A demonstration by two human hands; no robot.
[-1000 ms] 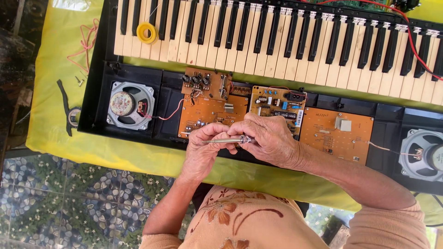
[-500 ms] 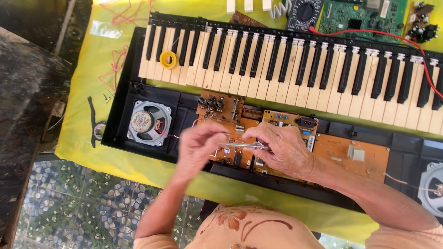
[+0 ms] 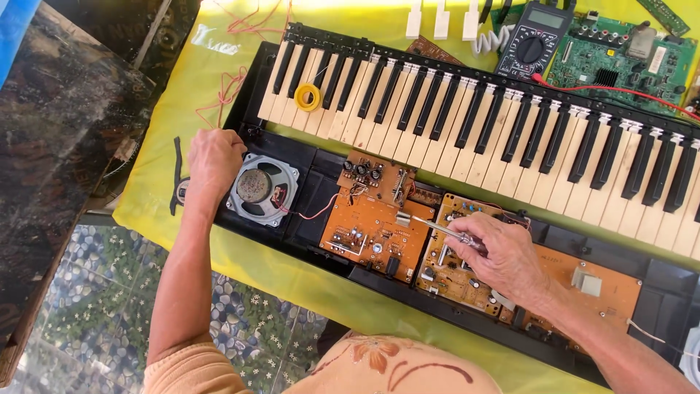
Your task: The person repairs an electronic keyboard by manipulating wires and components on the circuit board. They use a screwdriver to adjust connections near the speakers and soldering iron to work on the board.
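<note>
An opened electronic keyboard [image 3: 510, 138] lies on a yellow cloth, its black lower case exposing orange circuit boards [image 3: 375, 215]. My right hand [image 3: 503, 259] holds a slim metal screwdriver [image 3: 437, 230] whose tip rests at the right edge of the left orange board. My left hand [image 3: 214, 162] rests on the case's left end, touching the rim of the round grey speaker [image 3: 260, 190]; whether it grips anything I cannot tell. A red wire runs from the speaker to the board.
A yellow tape roll [image 3: 308, 97] sits on the keys. A black multimeter [image 3: 530, 36], a green circuit board [image 3: 620, 51] and loose white keys [image 3: 441, 18] lie beyond the keyboard. A dark worn surface [image 3: 65, 146] stands left; patterned floor tiles show below.
My left hand has left the screwdriver and moved left to the speaker end of the case. My right hand keeps the screwdriver over the boards. The view shifted left.
</note>
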